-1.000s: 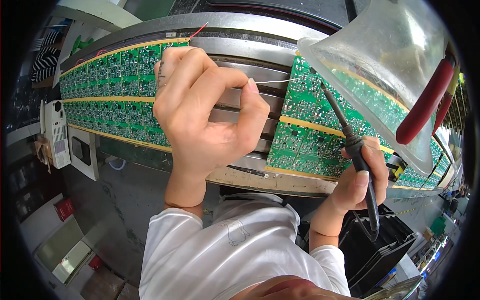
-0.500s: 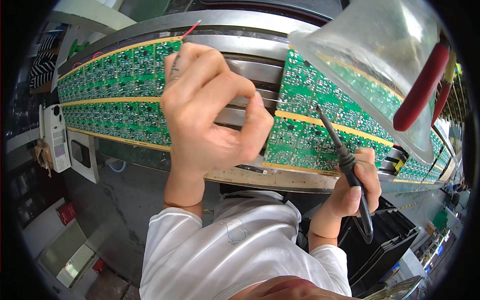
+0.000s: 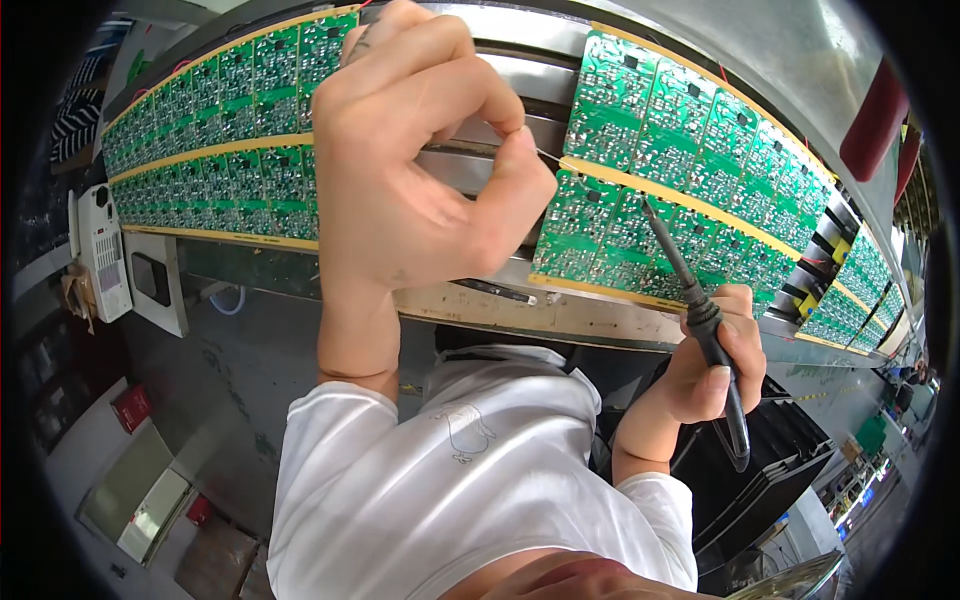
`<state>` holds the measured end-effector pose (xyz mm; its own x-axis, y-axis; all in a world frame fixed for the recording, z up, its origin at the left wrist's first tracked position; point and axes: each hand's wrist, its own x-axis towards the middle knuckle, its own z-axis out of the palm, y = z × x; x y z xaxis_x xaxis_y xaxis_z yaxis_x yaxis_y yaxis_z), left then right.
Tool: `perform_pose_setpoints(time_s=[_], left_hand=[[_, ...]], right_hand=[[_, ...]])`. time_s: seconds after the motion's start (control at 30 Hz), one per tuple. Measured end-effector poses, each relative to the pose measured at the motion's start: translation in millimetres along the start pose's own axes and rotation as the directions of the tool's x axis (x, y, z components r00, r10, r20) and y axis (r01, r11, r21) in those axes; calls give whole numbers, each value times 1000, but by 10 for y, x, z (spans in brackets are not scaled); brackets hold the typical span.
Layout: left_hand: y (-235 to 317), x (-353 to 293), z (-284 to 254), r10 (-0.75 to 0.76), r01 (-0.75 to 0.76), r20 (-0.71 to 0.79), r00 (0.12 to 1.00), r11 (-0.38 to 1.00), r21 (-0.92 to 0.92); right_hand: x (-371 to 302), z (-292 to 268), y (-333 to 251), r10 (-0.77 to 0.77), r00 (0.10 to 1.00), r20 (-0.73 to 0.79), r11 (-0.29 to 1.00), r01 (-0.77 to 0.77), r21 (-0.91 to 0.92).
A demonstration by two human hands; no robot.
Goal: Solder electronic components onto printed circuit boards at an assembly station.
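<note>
My left hand [image 3: 400, 170] has thumb and forefinger pinched on a thin solder wire [image 3: 547, 155], whose free end points toward the nearer green circuit board panel [image 3: 655, 105]. My right hand [image 3: 725, 370] grips a soldering iron [image 3: 708, 325] by its dark handle. The iron's tip is over the panel's lower half, just below the yellow middle strip; whether it touches the board I cannot tell. Behind my left hand lies another board panel [image 3: 215, 180], partly covered by it.
Metal rails [image 3: 530, 65] run beneath the panels. A translucent hood [image 3: 800, 50] and red-handled pliers [image 3: 875, 125] hang at the upper right. More panels [image 3: 850, 295] lie farther right. A white box-shaped device [image 3: 105, 255] stands at the left.
The iron's tip has gone from above the yellow strip to below it. My left hand, still pinching the solder wire, appears higher in view, and the whole view has shifted somewhat.
</note>
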<state>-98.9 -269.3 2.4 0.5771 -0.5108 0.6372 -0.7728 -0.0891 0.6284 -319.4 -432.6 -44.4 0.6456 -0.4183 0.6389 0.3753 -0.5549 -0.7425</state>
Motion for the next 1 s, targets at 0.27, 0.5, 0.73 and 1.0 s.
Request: perform_pose_setpoints(time_s=[0.27,0.5,0.73,1.0], left_hand=[[-31,2,-77,76,-76,181,981,997,-7],[-112,8,-34,131,-123,205,970,991,-52],[-160,9,20,201,-182,229,952,978,-101],[7,-91,-11,65,-40,257,964,994,-101]], right_hand=[[-197,89,23,10,999,-50,999,-8,44],[-268,115,57,23,998,-52,998,-19,66],[-299,118,26,9,999,-44,997,-6,76],[-358,109,-16,16,999,-39,996,-13,85]])
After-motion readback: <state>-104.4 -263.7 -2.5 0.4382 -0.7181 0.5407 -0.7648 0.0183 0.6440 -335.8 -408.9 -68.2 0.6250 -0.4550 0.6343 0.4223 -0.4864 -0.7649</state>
